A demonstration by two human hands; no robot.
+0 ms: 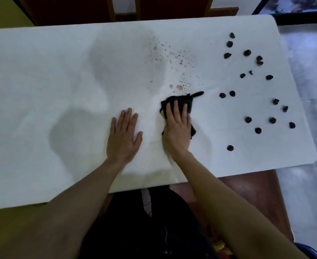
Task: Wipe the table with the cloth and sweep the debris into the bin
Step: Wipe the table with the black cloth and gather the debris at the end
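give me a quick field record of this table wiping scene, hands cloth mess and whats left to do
surface: white table
left hand: flat on the table, fingers straight, holding nothing
right hand: pressed flat on the black cloth, fingers straight
cloth position: near the table's middle, just below the crumbs
fine mess: small crumbs and specks, beyond the cloth
large debris: dark lumps scattered over the right end of the table
bin: not identifiable in view
remaining: crumbs and lumps not yet swept
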